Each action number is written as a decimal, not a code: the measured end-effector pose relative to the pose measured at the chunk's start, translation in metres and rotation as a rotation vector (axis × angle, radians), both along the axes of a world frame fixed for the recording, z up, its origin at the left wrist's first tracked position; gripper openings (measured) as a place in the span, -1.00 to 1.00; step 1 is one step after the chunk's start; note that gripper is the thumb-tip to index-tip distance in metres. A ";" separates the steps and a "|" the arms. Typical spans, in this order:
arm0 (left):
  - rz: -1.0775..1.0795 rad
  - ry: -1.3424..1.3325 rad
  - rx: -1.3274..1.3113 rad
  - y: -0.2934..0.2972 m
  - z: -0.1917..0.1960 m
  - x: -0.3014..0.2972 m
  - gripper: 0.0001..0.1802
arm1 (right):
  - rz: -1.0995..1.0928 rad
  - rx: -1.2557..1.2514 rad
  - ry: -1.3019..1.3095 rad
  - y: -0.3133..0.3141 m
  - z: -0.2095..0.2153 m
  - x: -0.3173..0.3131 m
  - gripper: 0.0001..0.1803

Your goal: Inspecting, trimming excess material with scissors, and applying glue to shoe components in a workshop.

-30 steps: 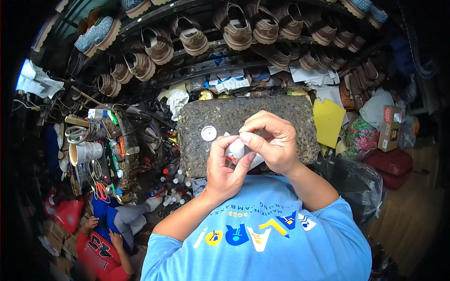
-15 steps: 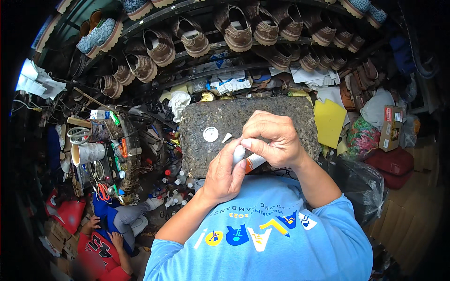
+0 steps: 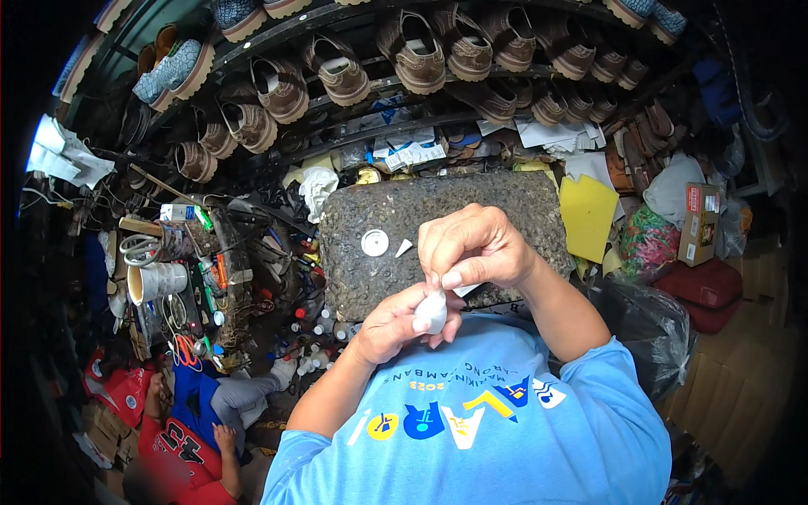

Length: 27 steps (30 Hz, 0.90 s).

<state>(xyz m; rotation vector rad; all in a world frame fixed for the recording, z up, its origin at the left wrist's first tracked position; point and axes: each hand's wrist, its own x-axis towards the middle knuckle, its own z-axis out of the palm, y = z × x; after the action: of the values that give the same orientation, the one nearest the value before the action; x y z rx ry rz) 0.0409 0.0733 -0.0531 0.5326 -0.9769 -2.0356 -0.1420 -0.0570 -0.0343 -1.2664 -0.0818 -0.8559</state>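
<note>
My left hand (image 3: pixel 394 326) is closed round a small, smooth white tube (image 3: pixel 432 311), its rounded end facing up between thumb and fingers. Above it my right hand (image 3: pixel 475 248) pinches at the tube's tip; whatever lies between those fingertips is too small to make out. Both hands are over the near edge of a dark, rough-topped block (image 3: pixel 362 278). On that block, left of my right hand, lie a white round disc (image 3: pixel 374 242) and a small white cone-shaped piece (image 3: pixel 404 247).
Brown shoes (image 3: pixel 412 55) line racks beyond the block. Yellow sheet material (image 3: pixel 587 217) and a cardboard box (image 3: pixel 700 225) are at right. A cluttered tool stand with a white cup (image 3: pixel 157 282) is at left, small bottles (image 3: pixel 316 358) below. A person in red (image 3: pixel 189 459) sits lower left.
The tube has tilted and come lower in my left hand, and its orange-and-white part no longer shows. My right hand has shifted left, with its fingertips now at the tube's tip.
</note>
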 end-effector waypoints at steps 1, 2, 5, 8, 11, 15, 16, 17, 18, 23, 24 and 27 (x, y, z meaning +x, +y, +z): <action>-0.036 0.090 0.034 0.000 -0.001 0.000 -0.52 | 0.000 0.000 0.000 0.001 0.001 0.001 -0.91; -0.037 0.091 0.033 0.000 -0.001 -0.001 -0.52 | -0.054 -0.024 0.011 0.000 0.001 0.001 -0.91; 0.258 -0.320 -0.247 0.001 0.000 -0.010 -0.55 | -0.218 -0.105 0.070 0.002 0.002 0.001 -0.91; 0.443 -0.788 -0.495 0.001 0.005 -0.015 -0.56 | -0.399 -0.224 0.132 0.005 0.001 0.001 -0.92; 0.533 -0.792 -0.506 0.000 0.001 -0.018 -0.55 | -0.457 -0.281 0.204 0.004 0.003 0.000 -0.90; 0.454 -0.562 -0.309 0.004 0.001 -0.013 -0.54 | -0.334 -0.107 0.352 0.003 0.009 -0.006 -0.78; 0.433 -0.574 -0.311 0.003 0.000 -0.013 -0.54 | -0.313 -0.121 0.349 0.005 0.004 -0.006 -0.76; 0.413 -0.587 -0.311 0.004 0.001 -0.013 -0.54 | -0.312 -0.121 0.348 0.010 -0.002 -0.004 -0.76; 0.390 -0.613 -0.269 0.004 0.000 -0.013 -0.53 | -0.320 -0.114 0.332 0.016 -0.009 -0.001 -0.78; 0.516 -0.870 -0.544 -0.003 0.002 -0.008 -0.63 | -0.365 0.107 0.367 0.041 -0.011 0.002 -0.85; 0.573 -0.904 -0.529 -0.004 0.008 -0.005 -0.62 | -0.396 0.072 0.371 0.042 -0.009 0.001 -0.86; 0.675 -1.029 -0.562 -0.006 0.037 0.012 -0.64 | -0.374 -0.115 0.524 0.044 -0.003 -0.012 -0.85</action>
<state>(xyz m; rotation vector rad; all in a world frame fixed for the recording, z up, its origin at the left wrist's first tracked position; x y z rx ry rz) 0.0532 0.0673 -0.0166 1.4040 -1.5813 -0.7526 -0.1539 -0.0126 -0.0376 -1.6066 0.5446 -0.8141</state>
